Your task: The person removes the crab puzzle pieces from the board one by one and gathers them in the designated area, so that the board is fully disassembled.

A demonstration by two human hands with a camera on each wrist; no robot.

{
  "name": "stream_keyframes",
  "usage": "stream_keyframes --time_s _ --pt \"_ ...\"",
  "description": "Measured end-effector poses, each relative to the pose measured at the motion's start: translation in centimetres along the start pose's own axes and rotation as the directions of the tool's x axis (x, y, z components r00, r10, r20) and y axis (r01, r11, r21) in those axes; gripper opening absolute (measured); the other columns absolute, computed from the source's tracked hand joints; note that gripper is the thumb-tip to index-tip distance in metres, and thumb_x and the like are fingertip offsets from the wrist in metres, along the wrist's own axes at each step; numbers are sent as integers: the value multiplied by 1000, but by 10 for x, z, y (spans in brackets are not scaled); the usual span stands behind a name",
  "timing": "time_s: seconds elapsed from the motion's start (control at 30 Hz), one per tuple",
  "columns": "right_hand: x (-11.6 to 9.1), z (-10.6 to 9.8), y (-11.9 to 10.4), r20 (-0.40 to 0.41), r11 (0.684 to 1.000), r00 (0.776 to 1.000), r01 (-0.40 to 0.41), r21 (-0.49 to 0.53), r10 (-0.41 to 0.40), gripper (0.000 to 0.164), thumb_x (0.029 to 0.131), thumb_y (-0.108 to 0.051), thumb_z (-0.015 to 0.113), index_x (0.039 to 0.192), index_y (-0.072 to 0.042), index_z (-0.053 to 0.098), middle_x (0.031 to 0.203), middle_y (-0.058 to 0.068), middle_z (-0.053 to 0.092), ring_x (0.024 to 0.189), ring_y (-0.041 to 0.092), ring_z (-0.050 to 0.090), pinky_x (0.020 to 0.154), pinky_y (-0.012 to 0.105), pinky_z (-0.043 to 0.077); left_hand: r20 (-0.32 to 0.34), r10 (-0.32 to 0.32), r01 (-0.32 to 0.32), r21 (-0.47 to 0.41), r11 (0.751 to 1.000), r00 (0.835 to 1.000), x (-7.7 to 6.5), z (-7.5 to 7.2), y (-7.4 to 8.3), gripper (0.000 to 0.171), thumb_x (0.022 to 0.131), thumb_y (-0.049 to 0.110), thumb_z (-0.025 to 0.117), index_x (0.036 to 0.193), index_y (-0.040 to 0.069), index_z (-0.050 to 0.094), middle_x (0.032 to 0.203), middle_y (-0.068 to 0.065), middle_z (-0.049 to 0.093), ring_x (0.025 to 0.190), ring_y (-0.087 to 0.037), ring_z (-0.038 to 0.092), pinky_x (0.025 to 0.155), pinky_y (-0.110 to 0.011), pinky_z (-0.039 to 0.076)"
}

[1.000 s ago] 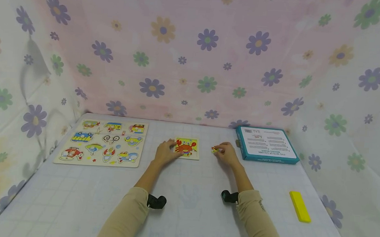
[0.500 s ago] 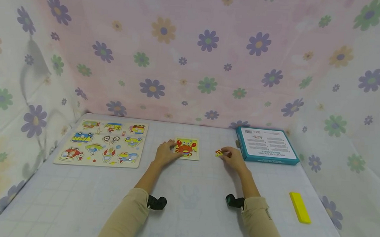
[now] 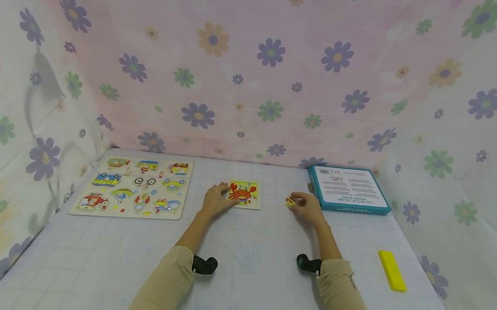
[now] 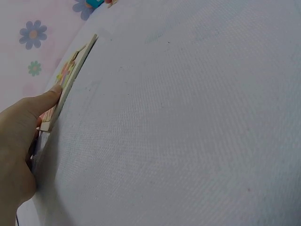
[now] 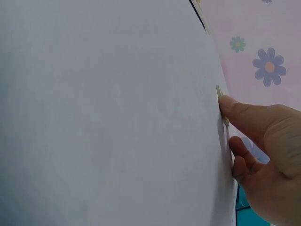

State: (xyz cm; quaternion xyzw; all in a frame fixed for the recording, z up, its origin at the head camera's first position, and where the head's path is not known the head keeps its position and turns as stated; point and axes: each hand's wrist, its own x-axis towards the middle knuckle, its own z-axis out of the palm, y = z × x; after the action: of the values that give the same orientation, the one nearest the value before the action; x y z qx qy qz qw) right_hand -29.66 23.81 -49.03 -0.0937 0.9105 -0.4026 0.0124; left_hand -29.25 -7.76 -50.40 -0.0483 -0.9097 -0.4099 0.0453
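A small square crab puzzle board (image 3: 244,194) lies on the table (image 3: 242,267) at mid distance. My left hand (image 3: 214,200) rests on its left edge, thumb against the board's side (image 4: 66,84), fingers laid flat. My right hand (image 3: 306,206) sits to the right of the board and pinches a small yellow and red puzzle piece (image 3: 290,202) between thumb and fingertips, low over the table. In the right wrist view the piece (image 5: 221,101) shows edge-on at the thumb tip.
A large vehicle peg puzzle (image 3: 133,185) lies at the far left. A teal box (image 3: 348,188) lies face down just right of my right hand. A yellow bar (image 3: 392,270) sits near the right front. Flowered cloth walls enclose the table.
My right hand has drawn the small piece to the right, away from the crab board and toward the teal box. The left hand has stayed on the board.
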Motion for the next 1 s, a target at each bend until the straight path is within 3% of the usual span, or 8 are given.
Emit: stream_keyframes --time_s 0.23,0.5,1.0 --pt "-1 0 2 10 1000 999 31 -3 -31 35 85 -3 65 120 2 60 122 20 60 105 34 54 92 49 46 5 11 -11 8 1000 1000 0 1 0 59 76 34 77 120 -2 61 136 -19 50 131 -40 38 110 -52 26" --pt "-4 -9 6 14 1000 1000 17 -1 -17 32 86 -1 63 117 2 62 119 21 61 105 34 56 91 48 46 5 3 -3 -7 1000 1000 0 1 1 58 76 33 78 120 -1 61 136 -18 50 132 -40 37 110 -52 26" --pt "-5 -8 6 -35 1000 999 11 -10 -12 32 84 -2 67 115 5 62 112 22 63 95 32 58 83 41 49 -3 3 -3 -12 1000 1000 0 0 -1 58 76 33 78 120 -1 61 136 -16 50 133 -32 39 111 -49 25"
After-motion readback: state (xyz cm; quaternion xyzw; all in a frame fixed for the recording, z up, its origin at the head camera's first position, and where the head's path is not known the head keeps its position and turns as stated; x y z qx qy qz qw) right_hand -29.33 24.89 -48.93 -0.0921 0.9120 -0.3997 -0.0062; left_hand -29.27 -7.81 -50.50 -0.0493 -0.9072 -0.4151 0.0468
